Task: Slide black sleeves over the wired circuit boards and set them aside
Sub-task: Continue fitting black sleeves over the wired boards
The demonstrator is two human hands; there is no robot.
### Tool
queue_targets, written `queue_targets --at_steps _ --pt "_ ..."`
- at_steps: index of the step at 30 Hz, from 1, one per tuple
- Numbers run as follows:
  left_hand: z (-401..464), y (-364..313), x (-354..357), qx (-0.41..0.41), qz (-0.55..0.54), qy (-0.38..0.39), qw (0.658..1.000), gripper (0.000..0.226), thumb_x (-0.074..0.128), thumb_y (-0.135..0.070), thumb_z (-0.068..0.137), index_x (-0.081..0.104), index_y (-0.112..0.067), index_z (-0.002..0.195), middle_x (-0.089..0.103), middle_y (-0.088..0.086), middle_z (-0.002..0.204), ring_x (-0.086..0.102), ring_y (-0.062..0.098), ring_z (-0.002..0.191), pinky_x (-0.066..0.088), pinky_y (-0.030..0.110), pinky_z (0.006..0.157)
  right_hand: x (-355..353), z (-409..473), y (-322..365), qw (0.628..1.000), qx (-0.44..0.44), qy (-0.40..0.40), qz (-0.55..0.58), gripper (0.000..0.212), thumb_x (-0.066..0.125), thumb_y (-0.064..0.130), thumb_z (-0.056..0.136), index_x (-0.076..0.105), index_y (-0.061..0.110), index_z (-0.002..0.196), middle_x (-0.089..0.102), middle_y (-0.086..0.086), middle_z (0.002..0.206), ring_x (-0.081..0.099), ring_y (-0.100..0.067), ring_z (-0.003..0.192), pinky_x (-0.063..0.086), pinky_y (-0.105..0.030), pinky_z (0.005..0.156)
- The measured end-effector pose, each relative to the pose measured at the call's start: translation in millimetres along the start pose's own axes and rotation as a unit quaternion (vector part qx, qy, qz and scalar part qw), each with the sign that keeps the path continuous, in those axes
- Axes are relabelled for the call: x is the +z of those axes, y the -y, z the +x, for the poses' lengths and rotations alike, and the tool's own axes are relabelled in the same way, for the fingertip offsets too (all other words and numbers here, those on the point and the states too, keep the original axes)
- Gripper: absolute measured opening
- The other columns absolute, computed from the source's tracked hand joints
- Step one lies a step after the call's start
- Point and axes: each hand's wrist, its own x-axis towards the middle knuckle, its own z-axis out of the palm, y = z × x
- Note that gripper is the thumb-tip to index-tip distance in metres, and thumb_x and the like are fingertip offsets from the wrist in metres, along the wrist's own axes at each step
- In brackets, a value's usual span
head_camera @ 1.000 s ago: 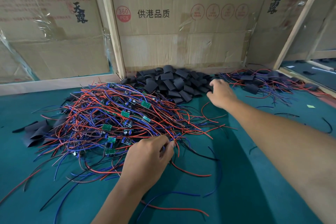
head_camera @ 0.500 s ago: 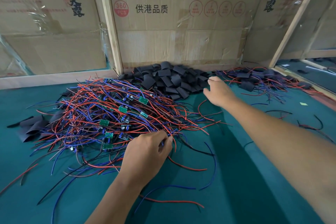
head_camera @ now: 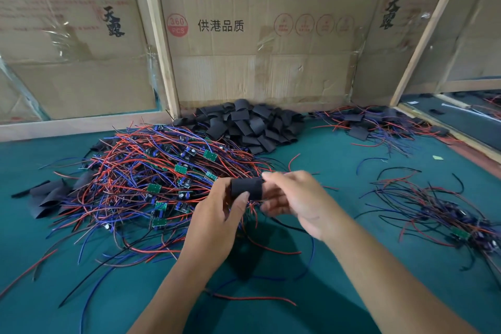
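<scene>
Flattened cardboard cartons framed in pale wood strips wall off the back of a green-covered bench, so nothing loose can slip off the far edge. Against that wall lies a heap of empty black sleeves, set centrally, I judge, so either hand can reach it. To its left spreads the big tangle of wired circuit boards, red and blue leads fanning out with small green boards showing among them. At the far right corner sits a smaller cluster of sleeved boards — presumably the finished pile, kept well apart from the raw stock so the two do not mix. Another loose bundle of wires lies on the right side, with more flat black pieces at the left edge.

Both hands meet just above the near edge of the tangle. The left hand pinches one black sleeve with thumb on its near face, fingers curled behind — its grip clamped on the sleeve. The right hand holds the sleeve's other end, fingertips on its top corner, grip likewise closed on it. Red leads trail beneath, but whether a board is already inside cannot be told. Holding both ends likely steadies the sleeve and opens its mouth for threading.
</scene>
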Motion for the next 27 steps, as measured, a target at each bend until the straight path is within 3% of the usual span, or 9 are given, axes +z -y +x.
queue_targets --at_steps 2,5,8,12,15,19,21,24,27 --pt "2 -2 1 -0.028 -0.045 -0.013 0.999 0.007 0.054 -0.04 0.099 0.056 -0.038 0.093 0.064 -0.013 0.073 0.053 0.007 0.057 0.038 0.021 0.05 -1 -1 -9 0.986 -0.08 -0.024 -0.141 0.018 0.063 0.024 0.095 0.071 0.01 0.102 0.074 -0.003 0.09 0.07 -0.015 0.071 0.056 -0.037 0.075" --pt "4 -5 3 -0.088 -0.087 -0.031 0.992 0.028 0.055 -0.029 0.1 0.058 -0.022 0.073 0.052 -0.006 0.052 0.038 0.01 0.045 0.033 0.031 0.05 -3 -6 -16 0.856 -0.3 -0.02 -0.42 0.056 0.071 0.032 0.085 0.05 0.031 0.137 0.065 0.015 0.123 0.061 -0.003 0.112 0.046 -0.022 0.093" --pt "4 -8 0 -0.099 -0.113 -0.026 0.988 0.03 0.058 -0.024 0.098 0.06 -0.017 0.069 0.046 -0.006 0.049 0.034 0.014 0.048 0.03 0.034 0.051 7 -7 -20 0.786 -0.383 0.0 -0.485 0.057 0.072 0.033 0.08 0.056 0.026 0.134 0.066 0.008 0.123 0.06 -0.015 0.113 0.051 -0.032 0.091" --pt "-1 -14 -3 -0.067 -0.088 -0.037 0.993 0.042 0.052 -0.044 0.098 0.054 -0.016 0.067 0.047 0.005 0.052 0.035 0.013 0.047 0.029 0.034 0.05 9 -7 -23 0.803 -0.366 -0.013 -0.47 0.034 0.073 0.027 0.084 0.065 0.021 0.116 0.07 0.004 0.105 0.065 -0.024 0.092 0.053 -0.04 0.074" --pt "1 -8 -9 -0.064 0.033 -0.122 0.99 0.042 0.042 -0.051 0.1 0.047 -0.021 0.072 0.047 -0.005 0.051 0.042 0.012 0.047 0.032 0.036 0.05 2 -6 -21 0.821 -0.351 -0.01 -0.451 0.013 0.065 0.026 0.093 0.065 0.017 0.102 0.06 0.008 0.076 0.055 -0.012 0.066 0.044 -0.031 0.059" --pt "12 12 -29 -0.095 0.167 -0.237 0.952 0.017 0.049 -0.038 0.098 0.05 -0.028 0.084 0.059 -0.008 0.067 0.056 0.021 0.064 0.039 0.035 0.056 0 -5 -20 0.828 -0.321 -0.021 -0.46 0.024 0.052 0.031 0.102 0.056 0.019 0.082 0.04 0.01 0.058 0.038 -0.012 0.05 0.025 -0.03 0.049" --pt "16 19 -37 -0.11 0.211 -0.247 0.939 0.011 0.052 -0.037 0.095 0.051 -0.03 0.085 0.06 -0.01 0.073 0.056 0.021 0.069 0.034 0.033 0.056 1 -4 -22 0.814 -0.309 -0.009 -0.493 0.022 0.051 0.032 0.102 0.051 0.024 0.081 0.044 0.01 0.064 0.044 -0.014 0.058 0.029 -0.033 0.054" --pt "16 22 -40 -0.11 0.235 -0.242 0.935 0.01 0.058 -0.035 0.092 0.054 -0.027 0.096 0.061 -0.008 0.086 0.058 0.024 0.082 0.034 0.034 0.062 0 -2 -27 0.784 -0.243 0.014 -0.571 0.014 0.052 0.032 0.097 0.056 0.026 0.109 0.063 0.006 0.099 0.059 -0.024 0.092 0.042 -0.036 0.068" --pt "16 22 -37 -0.09 0.238 -0.241 0.937 0.022 0.061 -0.029 0.092 0.055 -0.017 0.11 0.059 0.0 0.104 0.057 0.026 0.096 0.037 0.036 0.07 -5 -4 -28 0.808 -0.172 0.076 -0.559 0.045 0.046 0.013 0.089 0.044 0.036 0.128 0.058 0.008 0.13 0.055 -0.023 0.112 0.047 -0.04 0.088"
